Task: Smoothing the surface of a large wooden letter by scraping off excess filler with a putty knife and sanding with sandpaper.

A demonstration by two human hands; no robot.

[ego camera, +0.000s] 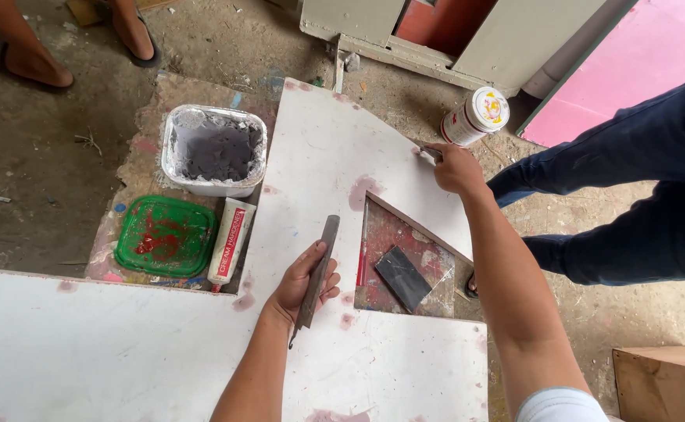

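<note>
— What's in the left hand (302,283)?

— A long, narrow putty knife (318,270), grey metal blade, dull and smeared. It sits just below the middle of the frame, tilted steeply, tip pointing up and slightly right, lower end poking out beneath the palm.

— And under it?

— The white board (319,148), flat on the ground, running from top centre down across the bottom. Pinkish filler patches dot it, and it has an angular cut-out right of centre.

— The right hand (454,168)?

— At the board's upper right edge, pinching a small tool (428,151), too small to tell what.
</note>
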